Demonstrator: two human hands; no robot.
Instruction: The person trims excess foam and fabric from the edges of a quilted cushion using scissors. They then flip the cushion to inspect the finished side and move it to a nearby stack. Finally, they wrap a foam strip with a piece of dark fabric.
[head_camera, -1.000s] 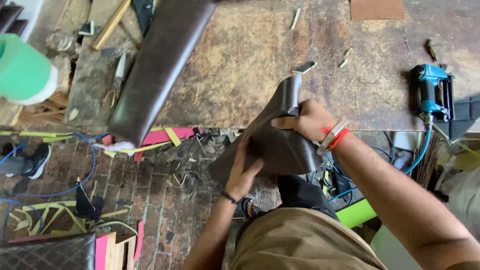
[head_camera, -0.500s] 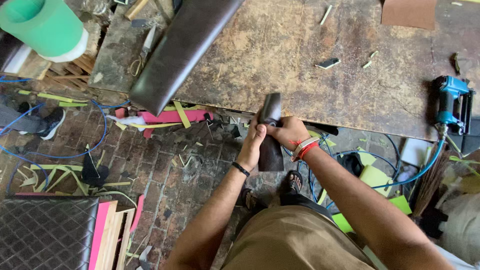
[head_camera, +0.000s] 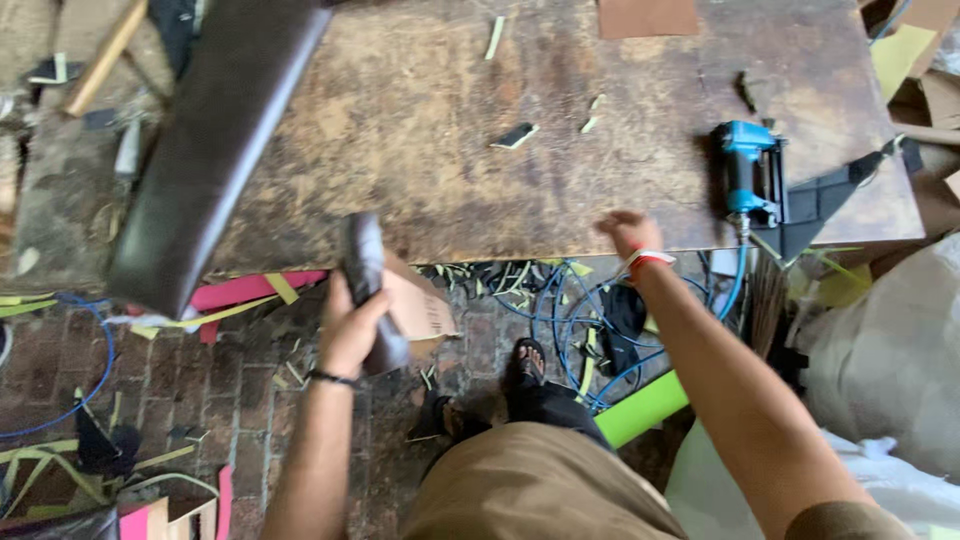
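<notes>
Released by the right hand (head_camera: 628, 232), now open near the surface (head_camera: 420, 130) front edge; left hand (head_camera: 352, 330) alone grips the dark leather roll (head_camera: 364, 270).

Cluttered workshop seen from above, in soft, even light.

A worn brown worktable (head_camera: 420, 150) fills the upper view, its top stained and scattered with small offcuts (head_camera: 515, 135). A long dark padded panel (head_camera: 215, 150) lies at its left edge, and a blue stapler (head_camera: 748, 175) rests near the right edge. The brick floor (head_camera: 260, 400) below is littered with pink strips (head_camera: 245, 290), yellow scraps (head_camera: 280, 288) and blue hose (head_camera: 570, 320). A green roll (head_camera: 640, 410) lies near the table's foot, with pale sacking (head_camera: 890, 350) heaped at right.
</notes>
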